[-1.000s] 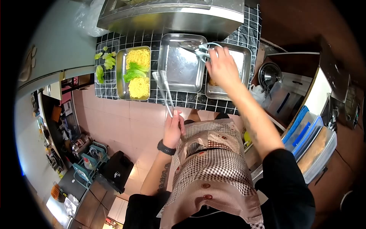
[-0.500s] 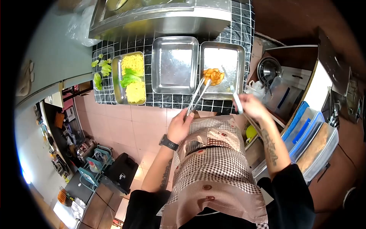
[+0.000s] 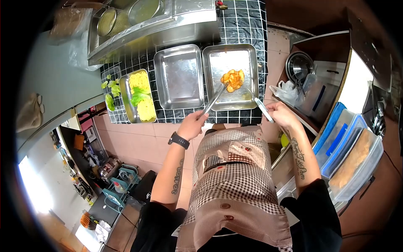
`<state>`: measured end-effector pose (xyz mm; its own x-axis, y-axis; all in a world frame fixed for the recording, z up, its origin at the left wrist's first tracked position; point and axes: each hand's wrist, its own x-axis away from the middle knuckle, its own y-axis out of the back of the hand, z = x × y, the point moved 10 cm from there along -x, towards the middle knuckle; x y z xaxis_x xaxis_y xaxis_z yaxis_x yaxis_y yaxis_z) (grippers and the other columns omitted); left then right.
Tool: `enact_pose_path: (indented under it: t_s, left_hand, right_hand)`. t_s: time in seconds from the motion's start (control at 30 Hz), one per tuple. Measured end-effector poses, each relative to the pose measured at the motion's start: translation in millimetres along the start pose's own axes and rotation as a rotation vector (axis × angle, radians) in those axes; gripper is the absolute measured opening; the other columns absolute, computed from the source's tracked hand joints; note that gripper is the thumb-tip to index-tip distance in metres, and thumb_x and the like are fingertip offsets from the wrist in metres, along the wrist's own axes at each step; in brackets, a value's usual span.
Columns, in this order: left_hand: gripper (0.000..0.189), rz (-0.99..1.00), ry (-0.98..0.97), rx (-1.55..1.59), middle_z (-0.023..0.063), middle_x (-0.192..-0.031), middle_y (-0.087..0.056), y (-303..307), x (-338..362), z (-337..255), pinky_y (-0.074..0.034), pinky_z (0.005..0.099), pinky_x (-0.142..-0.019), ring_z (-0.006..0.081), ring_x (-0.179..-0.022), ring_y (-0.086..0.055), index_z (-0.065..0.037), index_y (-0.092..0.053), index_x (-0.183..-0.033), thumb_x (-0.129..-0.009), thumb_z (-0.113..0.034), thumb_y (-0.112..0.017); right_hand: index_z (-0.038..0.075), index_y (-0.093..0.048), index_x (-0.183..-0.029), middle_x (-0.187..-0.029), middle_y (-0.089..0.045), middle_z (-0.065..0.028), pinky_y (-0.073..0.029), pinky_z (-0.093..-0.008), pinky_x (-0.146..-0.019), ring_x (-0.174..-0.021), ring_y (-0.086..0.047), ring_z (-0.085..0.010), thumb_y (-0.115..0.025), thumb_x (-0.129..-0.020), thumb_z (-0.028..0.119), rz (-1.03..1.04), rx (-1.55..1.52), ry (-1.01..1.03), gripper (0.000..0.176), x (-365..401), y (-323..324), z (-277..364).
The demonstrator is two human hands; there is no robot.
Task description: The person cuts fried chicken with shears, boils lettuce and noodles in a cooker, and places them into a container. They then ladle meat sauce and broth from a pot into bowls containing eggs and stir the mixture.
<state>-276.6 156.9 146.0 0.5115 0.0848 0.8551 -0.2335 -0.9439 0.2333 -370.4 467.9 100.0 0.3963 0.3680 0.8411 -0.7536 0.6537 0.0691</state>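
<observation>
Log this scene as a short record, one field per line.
Left hand: grips metal tongs, tips at the orange-brown food
Right hand: holds scissors by their pale handles, blades toward the right tray
Right tray: orange-brown food inside
Middle tray: beside the right tray, metal
Left tray: two portions of yellow noodles, green leaf between
Surface: black cover with white grid

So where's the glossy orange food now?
In the head view, the glossy orange food lies in the rightmost rectangular steel tray, by the tips of the silver metal tongs.
</observation>
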Motion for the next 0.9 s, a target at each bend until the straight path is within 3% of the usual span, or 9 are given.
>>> enact_pose_path:
  t_s: [0.07, 0.37, 0.4, 0.43, 0.5, 0.53, 0.57, 0.73, 0.9]
  left_hand:
    - [0.033, 0.025, -0.019, 0.043, -0.0002, -0.066, -0.055, -5.7, -10.9, -7.5, -0.043, 0.0245, -0.047, 0.0092, -0.053, -0.053, -0.002, -0.065, -0.104, -0.096, -0.034, -0.059]
    - [0.024, 0.148, 0.063, 0.308, -0.0013, -0.070, -0.060, -36.4, -39.5, -15.4, -0.033, 0.0187, -0.038, 0.0050, -0.046, -0.049, -0.005, -0.065, -0.108, -0.099, -0.024, -0.054]
    - [0.024, 0.157, 0.064, 0.350, -0.0006, -0.071, -0.061, -37.8, -37.4, -11.5, -0.033, 0.0188, -0.037, 0.0053, -0.047, -0.051, -0.004, -0.066, -0.109, -0.099, -0.023, -0.055]
    - [0.023, 0.167, 0.065, 0.391, 0.0000, -0.072, -0.062, -39.7, -35.9, -6.4, -0.033, 0.0188, -0.037, 0.0056, -0.047, -0.052, -0.004, -0.066, -0.109, -0.098, -0.022, -0.056]
    - [0.023, 0.184, 0.058, 0.470, 0.0004, -0.071, -0.062, -42.0, -28.8, 0.9, -0.031, 0.0179, -0.036, 0.0056, -0.045, -0.051, -0.002, -0.066, -0.109, -0.099, -0.019, -0.054]
    - [0.024, 0.190, 0.057, 0.496, 0.0005, -0.071, -0.062, -42.4, -22.4, 0.2, -0.030, 0.0178, -0.035, 0.0056, -0.045, -0.050, -0.001, -0.066, -0.109, -0.099, -0.019, -0.054]
    - [0.024, 0.195, 0.057, 0.523, 0.0007, -0.070, -0.062, -43.2, -17.2, 0.6, -0.030, 0.0177, -0.035, 0.0056, -0.044, -0.050, 0.000, -0.066, -0.109, -0.099, -0.019, -0.054]
    - [0.023, 0.221, 0.053, 0.581, 0.0009, -0.068, -0.061, -44.7, -5.1, 3.0, -0.028, 0.0194, -0.036, 0.0045, -0.041, -0.042, 0.001, -0.067, -0.106, -0.099, -0.017, -0.055]
    - [0.023, 0.278, 0.044, 0.521, 0.0007, -0.065, -0.058, -45.2, -3.2, 0.3, -0.026, 0.0195, -0.036, 0.0042, -0.040, -0.038, 0.001, -0.068, -0.103, -0.100, -0.017, -0.054]
  right_hand:
    - [-0.001, -0.073, -0.095, -0.071, -0.065, -0.0043, -0.046, -0.0277, -0.059, -0.062, -0.056, -0.0108, -0.061, -0.081, 0.011, 0.042, -0.050, 0.025, 0.022, -6.2, 0.2, -2.0]
    - [0.001, -0.069, -0.095, -0.070, -0.065, -0.0006, -0.043, -0.0236, -0.053, -0.058, -0.056, -0.0064, -0.060, -0.086, 0.005, 0.106, -0.191, 0.045, 0.013, 3.0, -3.6, -23.1]
    - [-0.001, -0.063, -0.108, -0.080, -0.068, -0.0031, -0.045, -0.0207, -0.060, -0.065, -0.058, -0.0076, -0.056, -0.087, -0.002, 0.115, -0.279, 0.026, 0.022, 17.4, -4.7, -18.7]
    - [0.000, -0.061, -0.106, -0.082, -0.067, -0.0018, -0.045, -0.0211, -0.061, -0.067, -0.058, -0.0078, -0.056, -0.087, -0.002, 0.086, -0.334, 0.003, 0.019, 25.6, -5.5, -23.7]
    - [0.001, -0.061, -0.102, -0.078, -0.065, -0.0001, -0.046, -0.0223, -0.057, -0.065, -0.058, -0.0072, -0.063, -0.088, 0.003, 0.047, -0.385, 0.065, 0.015, 37.0, -8.9, -24.7]
    - [0.001, -0.060, -0.102, -0.079, -0.063, 0.0002, -0.048, -0.0234, -0.060, -0.069, -0.056, -0.0073, -0.069, -0.088, 0.015, 0.032, -0.324, 0.105, 0.022, 37.6, -14.3, -30.7]
    - [0.002, -0.059, -0.105, -0.080, -0.060, -0.0001, -0.048, -0.0228, -0.063, -0.069, -0.055, -0.0076, -0.073, -0.087, 0.029, 0.033, -0.231, -0.014, 0.035, 37.5, -18.5, -37.8]
    - [0.005, -0.060, -0.111, -0.085, -0.062, -0.0063, -0.048, -0.0275, -0.070, -0.074, -0.059, -0.0139, -0.070, -0.086, 0.044, 0.076, -0.135, -0.099, 0.047, 42.2, -29.2, -3.8]
    - [0.004, -0.062, -0.110, -0.084, -0.063, -0.0081, -0.048, -0.0349, -0.071, -0.075, -0.060, -0.0205, -0.066, -0.085, 0.054, -0.015, 0.012, 0.024, 0.057, 18.1, -24.0, 9.4]
